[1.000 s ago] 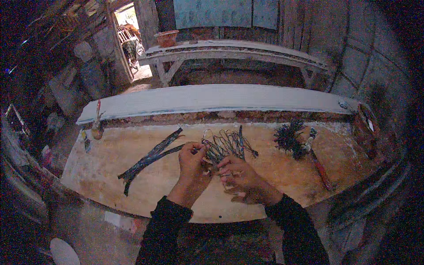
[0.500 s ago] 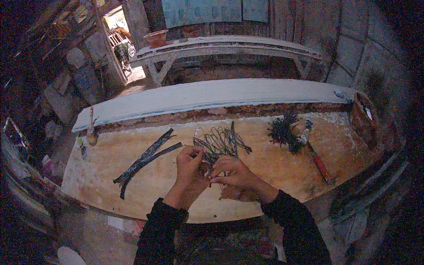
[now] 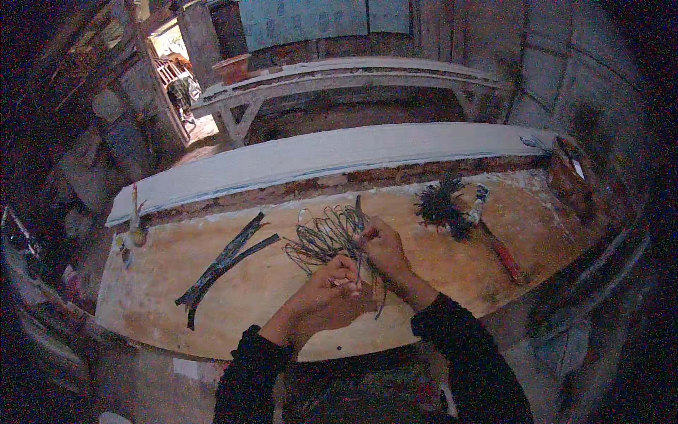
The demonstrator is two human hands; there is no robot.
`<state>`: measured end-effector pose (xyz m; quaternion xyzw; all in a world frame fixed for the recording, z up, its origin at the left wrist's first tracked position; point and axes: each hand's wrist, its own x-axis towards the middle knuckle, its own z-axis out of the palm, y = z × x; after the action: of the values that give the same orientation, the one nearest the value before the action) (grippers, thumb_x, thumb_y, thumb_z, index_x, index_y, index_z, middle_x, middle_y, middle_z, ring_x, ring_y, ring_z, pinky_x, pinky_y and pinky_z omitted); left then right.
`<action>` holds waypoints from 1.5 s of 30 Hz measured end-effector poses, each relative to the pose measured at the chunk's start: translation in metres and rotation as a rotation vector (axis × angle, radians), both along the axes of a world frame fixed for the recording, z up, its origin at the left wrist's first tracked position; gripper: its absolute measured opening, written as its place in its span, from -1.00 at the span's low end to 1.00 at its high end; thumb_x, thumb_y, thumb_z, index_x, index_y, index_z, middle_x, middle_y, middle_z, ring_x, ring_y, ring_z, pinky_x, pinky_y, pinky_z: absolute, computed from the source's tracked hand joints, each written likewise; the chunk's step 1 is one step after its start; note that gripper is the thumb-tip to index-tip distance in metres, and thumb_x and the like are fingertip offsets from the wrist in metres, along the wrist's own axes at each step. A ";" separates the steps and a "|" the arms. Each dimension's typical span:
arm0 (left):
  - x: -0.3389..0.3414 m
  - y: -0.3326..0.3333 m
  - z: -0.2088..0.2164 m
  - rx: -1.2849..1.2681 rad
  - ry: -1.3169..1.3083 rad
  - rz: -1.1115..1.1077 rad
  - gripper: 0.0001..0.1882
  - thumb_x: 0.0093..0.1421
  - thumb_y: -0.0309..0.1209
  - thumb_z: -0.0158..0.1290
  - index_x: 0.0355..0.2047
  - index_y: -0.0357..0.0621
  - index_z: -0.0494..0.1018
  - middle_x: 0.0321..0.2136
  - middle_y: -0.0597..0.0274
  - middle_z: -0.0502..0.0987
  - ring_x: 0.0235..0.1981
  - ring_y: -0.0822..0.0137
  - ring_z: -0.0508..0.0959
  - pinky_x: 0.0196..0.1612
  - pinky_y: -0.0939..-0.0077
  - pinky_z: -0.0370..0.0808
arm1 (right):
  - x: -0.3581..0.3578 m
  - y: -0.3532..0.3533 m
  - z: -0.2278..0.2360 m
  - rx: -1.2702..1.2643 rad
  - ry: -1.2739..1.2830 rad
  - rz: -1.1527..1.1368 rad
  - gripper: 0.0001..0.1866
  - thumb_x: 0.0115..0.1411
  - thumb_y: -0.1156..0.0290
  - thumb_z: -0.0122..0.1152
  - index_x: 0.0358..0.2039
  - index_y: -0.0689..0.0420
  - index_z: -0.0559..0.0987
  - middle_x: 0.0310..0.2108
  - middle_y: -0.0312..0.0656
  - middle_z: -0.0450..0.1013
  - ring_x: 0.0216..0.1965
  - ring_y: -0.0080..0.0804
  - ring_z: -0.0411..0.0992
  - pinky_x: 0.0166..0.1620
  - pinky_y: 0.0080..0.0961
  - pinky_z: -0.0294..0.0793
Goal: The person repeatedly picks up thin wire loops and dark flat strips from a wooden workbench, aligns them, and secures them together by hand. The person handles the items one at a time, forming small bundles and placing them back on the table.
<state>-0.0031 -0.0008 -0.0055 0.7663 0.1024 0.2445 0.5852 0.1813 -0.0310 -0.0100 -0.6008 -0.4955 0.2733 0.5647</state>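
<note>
A springy bundle of thin, dark looped strands (image 3: 321,233) lies on the wooden work board in front of me. My left hand (image 3: 333,291) is at its near side, fingers pinched around the strands. Just to the right and a little farther off, my right hand (image 3: 387,256) is closed, its fingertips on the strands beside a dark strip (image 3: 359,205) that stands out past them. Loose ends hang below between the hands. To the left, several flat black strips (image 3: 224,263) lie crossed on the board.
On the right lie a dark bushy tuft (image 3: 445,206) and a red-handled tool (image 3: 503,256). A brown basket-like container (image 3: 571,169) stands at the right end, a small brush-like tool (image 3: 137,225) at the left. Beyond the board (image 3: 452,275) run a pale ledge (image 3: 339,147) and a bench (image 3: 353,67).
My right hand has moved away from me, up along the strands, while my left has shifted right and nearer. The looped bundle appears more spread to the left. The view has shifted slightly.
</note>
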 end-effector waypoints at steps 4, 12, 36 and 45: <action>-0.003 0.003 -0.010 -0.178 -0.032 0.020 -0.88 0.02 -0.41 0.20 -0.44 -0.11 0.48 -0.22 0.29 0.29 -0.06 0.37 0.31 -0.08 0.48 0.35 | -0.017 0.000 0.012 0.125 -0.075 -0.080 -0.85 -0.02 0.56 0.19 -0.37 0.17 0.49 -0.37 -0.26 0.32 -0.27 -0.42 0.32 -0.14 -0.54 0.31; -0.005 0.006 -0.014 -0.464 -0.200 0.380 -0.90 -0.02 -0.51 0.18 -0.48 -0.16 0.47 -0.25 0.30 0.30 -0.23 0.40 0.41 -0.25 0.52 0.44 | 0.006 0.006 0.002 0.114 -0.277 -0.118 -0.90 -0.02 0.57 0.18 -0.43 0.16 0.58 -0.25 -0.15 0.29 -0.12 -0.31 0.32 -0.03 -0.44 0.30; -0.014 0.026 0.003 -0.060 -0.150 0.807 -0.94 0.03 -0.57 0.12 -0.51 -0.19 0.45 -0.51 0.30 0.40 -0.45 0.42 0.46 -0.44 0.58 0.41 | -0.022 -0.033 0.032 -0.016 0.051 0.739 -0.89 -0.02 0.48 0.30 -0.45 0.18 0.57 -0.29 -0.28 0.39 -0.21 -0.50 0.38 -0.21 -0.47 0.46; 0.004 -0.012 -0.001 -0.856 -0.366 0.141 -0.89 0.09 -0.47 0.12 -0.36 -0.17 0.44 -0.41 0.31 0.35 -0.31 0.38 0.43 -0.27 0.48 0.39 | -0.007 -0.005 0.006 -0.031 -0.011 0.023 -0.87 0.00 0.57 0.22 -0.54 0.15 0.42 -0.46 -0.33 0.40 -0.37 -0.58 0.34 -0.26 -0.59 0.34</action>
<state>0.0006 -0.0132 -0.0061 0.3916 0.1411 0.3506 0.8389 0.1745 -0.0360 -0.0036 -0.6053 -0.5011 0.2843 0.5493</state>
